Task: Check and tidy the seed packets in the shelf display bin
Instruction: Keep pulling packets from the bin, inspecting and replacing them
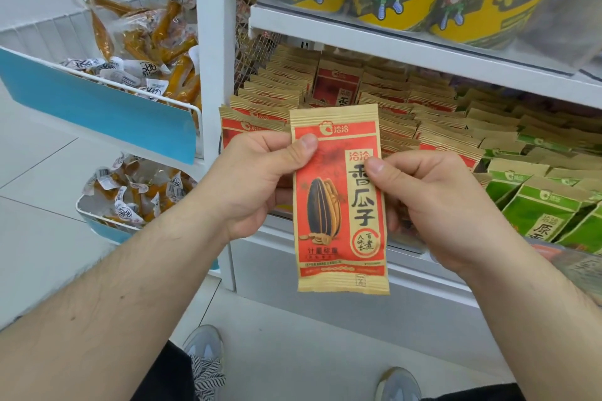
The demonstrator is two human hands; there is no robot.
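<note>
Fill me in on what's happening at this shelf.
A person holds one red seed packet upright in front of the shelf, printed front facing them. The left hand pinches its upper left edge, the right hand its right edge. Behind it, the display bin holds rows of matching red packets, with green packets to the right.

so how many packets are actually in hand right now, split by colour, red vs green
red packet, pinched by the left hand and right hand: 1
green packets, all in the bin: 0
total in hand: 1
</note>
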